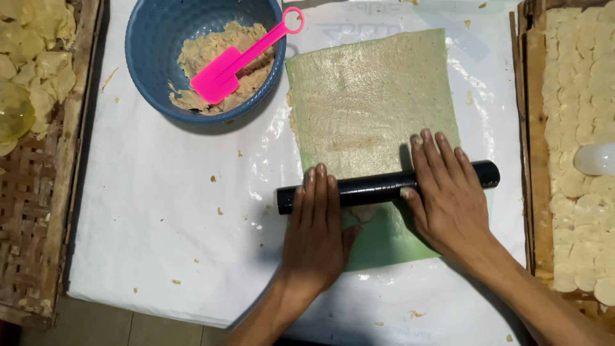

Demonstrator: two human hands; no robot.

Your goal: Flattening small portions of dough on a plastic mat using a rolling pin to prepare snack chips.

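"Pressing on what?"
"Both hands lay flat on the black roller [387, 186], left hand [315, 232] and right hand [448, 198], fingers spread, gripping nothing. It sat across the green sheet [368, 96] of dough."
"Next?"
"Probably an even push toward the blue bowl [168, 38]."

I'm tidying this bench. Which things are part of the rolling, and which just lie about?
In use: left hand, right hand, black roller, green sheet spread with dough.

Lying about: blue bowl, pink spatula, woven tray, tray of discs, crumbs.
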